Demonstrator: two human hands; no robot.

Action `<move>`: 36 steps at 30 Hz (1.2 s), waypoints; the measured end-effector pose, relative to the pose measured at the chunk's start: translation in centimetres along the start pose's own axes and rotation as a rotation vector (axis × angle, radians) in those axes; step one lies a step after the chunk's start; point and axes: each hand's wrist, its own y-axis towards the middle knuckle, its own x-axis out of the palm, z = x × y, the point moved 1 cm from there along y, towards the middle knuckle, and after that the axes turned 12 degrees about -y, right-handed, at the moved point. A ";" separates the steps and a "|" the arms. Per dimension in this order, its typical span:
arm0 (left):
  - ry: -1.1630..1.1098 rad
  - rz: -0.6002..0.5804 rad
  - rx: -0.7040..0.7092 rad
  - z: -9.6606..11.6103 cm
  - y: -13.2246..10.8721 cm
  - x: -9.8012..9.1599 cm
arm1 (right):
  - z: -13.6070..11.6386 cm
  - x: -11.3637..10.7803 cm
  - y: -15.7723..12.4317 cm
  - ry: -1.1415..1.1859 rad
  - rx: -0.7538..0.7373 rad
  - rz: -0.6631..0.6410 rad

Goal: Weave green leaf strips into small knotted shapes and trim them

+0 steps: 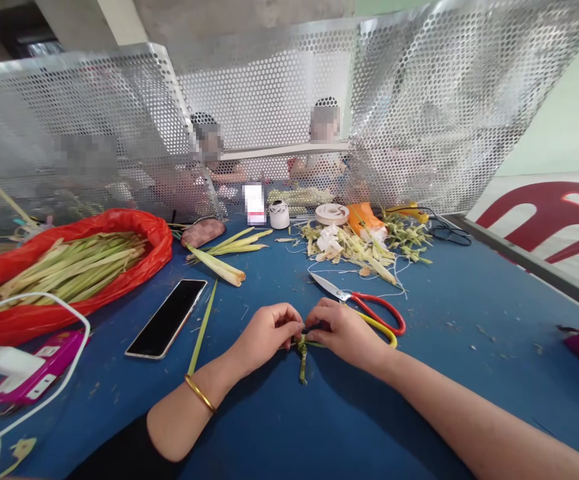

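Observation:
A small knotted piece of green leaf (302, 360) hangs between my two hands, low over the blue table. My left hand (274, 330) is closed, with thumb and forefinger pinched on its left side. From the right, my right hand (337, 327) pinches the same piece, its fingers curled together. The fingertips of both hands nearly meet at the top of the knot, and the exact grip is partly hidden. Scissors (374, 310) with red and yellow handles lie just behind my right hand, blades pointing away to the left. A long green strip (204, 327) lies beside my left forearm.
A black phone (167, 320) and a red bag (157, 257) of leaf strips lie left, near a purple power strip (44, 373). Behind are loose leaves (229, 267), a white jar (279, 215), tape (332, 213) and scraps (359, 250). People sit beyond a perforated metal screen (269, 87).

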 end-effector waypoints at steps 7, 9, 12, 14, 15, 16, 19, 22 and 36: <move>-0.059 0.034 -0.043 0.3 0.2 0.0 | 0.2 0.6 0.2 0.041 0.028 0.037; -0.090 0.060 -0.066 0.3 0.3 -0.1 | 0.1 0.5 0.2 0.051 0.003 0.050; -0.111 0.091 -0.081 0.3 0.4 -0.2 | -0.3 0.3 0.0 0.028 -0.048 0.046; -0.102 0.111 -0.089 0.3 0.4 -0.3 | -0.6 0.2 -0.2 0.020 -0.101 0.038; -0.096 0.123 -0.097 0.3 0.3 -0.3 | -0.7 0.2 -0.3 0.019 -0.127 0.030; -0.090 0.132 -0.105 0.4 0.3 -0.3 | -0.8 0.1 -0.4 0.020 -0.146 0.021; -0.095 0.150 -0.111 0.5 0.2 -0.3 | -0.9 -0.2 -0.6 0.030 -0.173 -0.024; -0.121 0.134 -0.090 0.5 0.1 -0.4 | -0.8 -0.4 -0.5 0.059 -0.166 -0.017; 0.424 0.143 0.179 0.1 -0.3 -0.5 | -0.1 1.2 0.4 -0.082 -0.178 0.055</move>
